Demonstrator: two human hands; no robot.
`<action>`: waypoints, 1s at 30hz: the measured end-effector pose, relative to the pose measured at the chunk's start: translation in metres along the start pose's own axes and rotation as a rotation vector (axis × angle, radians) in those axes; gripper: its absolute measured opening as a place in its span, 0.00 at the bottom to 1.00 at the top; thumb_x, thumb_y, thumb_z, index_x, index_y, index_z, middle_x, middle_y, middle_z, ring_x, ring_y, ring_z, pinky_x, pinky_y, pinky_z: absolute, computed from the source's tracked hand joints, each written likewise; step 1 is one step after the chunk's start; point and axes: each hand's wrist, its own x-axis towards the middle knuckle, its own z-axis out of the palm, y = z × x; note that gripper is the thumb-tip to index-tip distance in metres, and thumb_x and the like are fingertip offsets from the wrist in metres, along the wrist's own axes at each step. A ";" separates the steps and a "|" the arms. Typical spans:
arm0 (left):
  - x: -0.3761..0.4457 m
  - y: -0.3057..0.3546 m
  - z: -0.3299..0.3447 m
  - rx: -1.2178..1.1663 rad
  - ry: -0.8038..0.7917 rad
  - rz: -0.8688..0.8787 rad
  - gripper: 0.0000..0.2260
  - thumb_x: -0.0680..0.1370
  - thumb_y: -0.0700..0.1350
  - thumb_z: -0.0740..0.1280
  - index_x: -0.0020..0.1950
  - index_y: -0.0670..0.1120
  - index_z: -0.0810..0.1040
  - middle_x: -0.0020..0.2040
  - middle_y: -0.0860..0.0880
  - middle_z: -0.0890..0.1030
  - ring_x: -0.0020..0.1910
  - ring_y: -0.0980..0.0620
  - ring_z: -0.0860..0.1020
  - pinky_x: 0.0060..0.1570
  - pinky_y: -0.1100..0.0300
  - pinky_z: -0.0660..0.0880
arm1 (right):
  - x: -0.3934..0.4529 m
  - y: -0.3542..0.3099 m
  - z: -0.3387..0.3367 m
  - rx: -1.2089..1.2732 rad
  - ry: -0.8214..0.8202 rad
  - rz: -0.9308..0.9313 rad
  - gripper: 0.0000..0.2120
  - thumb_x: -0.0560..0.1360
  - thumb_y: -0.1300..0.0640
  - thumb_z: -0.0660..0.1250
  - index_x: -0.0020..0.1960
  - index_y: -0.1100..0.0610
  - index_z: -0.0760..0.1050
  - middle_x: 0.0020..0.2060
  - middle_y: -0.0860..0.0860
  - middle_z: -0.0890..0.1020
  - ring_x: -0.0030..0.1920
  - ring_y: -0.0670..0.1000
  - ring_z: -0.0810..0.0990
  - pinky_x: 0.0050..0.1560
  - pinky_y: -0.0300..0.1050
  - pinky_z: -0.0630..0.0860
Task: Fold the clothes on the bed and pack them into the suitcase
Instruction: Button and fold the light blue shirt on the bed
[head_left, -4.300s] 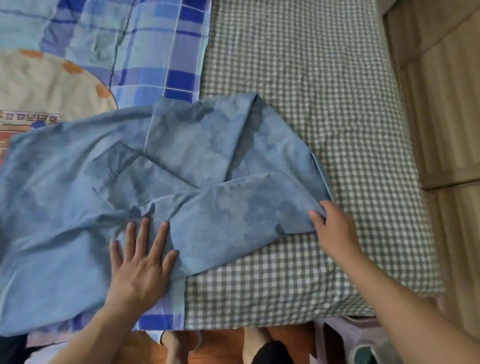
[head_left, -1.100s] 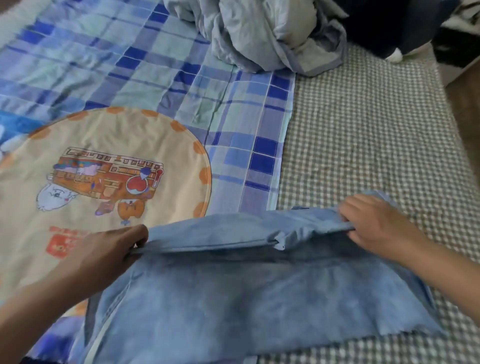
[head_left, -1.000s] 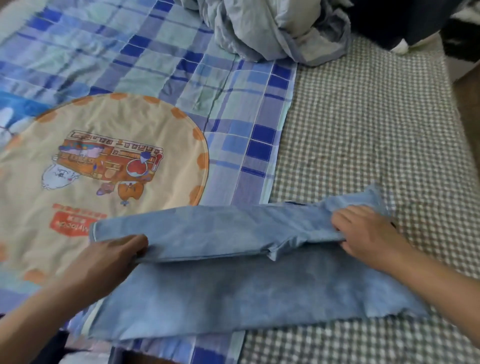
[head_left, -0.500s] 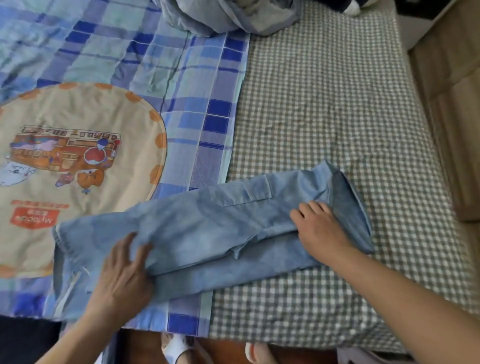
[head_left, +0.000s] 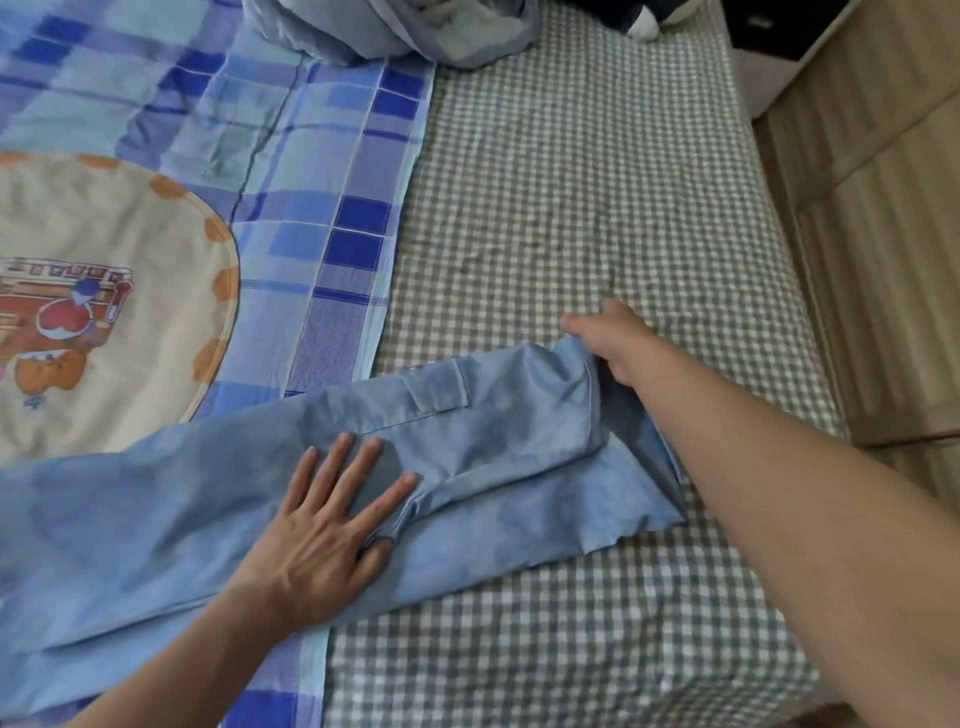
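From the head camera I see the folded blue garment (head_left: 322, 499) lying across the bed (head_left: 597, 171), from nine o'clock to four. My left hand (head_left: 332, 525) presses flat on its middle, fingers straight and spread. My right hand (head_left: 615, 343) pinches the garment's end at two o'clock.

The left hand (head_left: 317, 535) lies flat, palm down, fingers straight and slightly spread. The right hand (head_left: 615, 340) reaches forward on an extended arm, fingers curled in a grip.
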 end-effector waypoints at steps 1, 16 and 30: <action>-0.001 0.001 0.002 0.004 -0.008 -0.005 0.30 0.80 0.59 0.57 0.82 0.56 0.58 0.82 0.41 0.54 0.81 0.35 0.53 0.74 0.32 0.57 | 0.015 0.002 -0.001 0.060 0.021 0.047 0.28 0.78 0.58 0.71 0.75 0.59 0.67 0.61 0.57 0.79 0.57 0.56 0.81 0.50 0.48 0.81; -0.004 0.004 0.000 -0.004 -0.153 -0.055 0.30 0.80 0.63 0.53 0.82 0.61 0.54 0.84 0.44 0.50 0.82 0.38 0.48 0.75 0.33 0.51 | -0.062 0.092 0.080 -1.012 0.255 -0.915 0.31 0.84 0.39 0.46 0.82 0.53 0.48 0.82 0.55 0.45 0.81 0.58 0.40 0.79 0.59 0.41; -0.003 0.017 0.009 0.014 -0.167 -0.110 0.31 0.80 0.70 0.45 0.82 0.62 0.52 0.84 0.45 0.50 0.82 0.38 0.49 0.73 0.28 0.54 | -0.059 0.159 0.048 -1.058 0.172 -0.717 0.31 0.83 0.37 0.40 0.82 0.50 0.43 0.81 0.53 0.41 0.80 0.54 0.35 0.80 0.58 0.46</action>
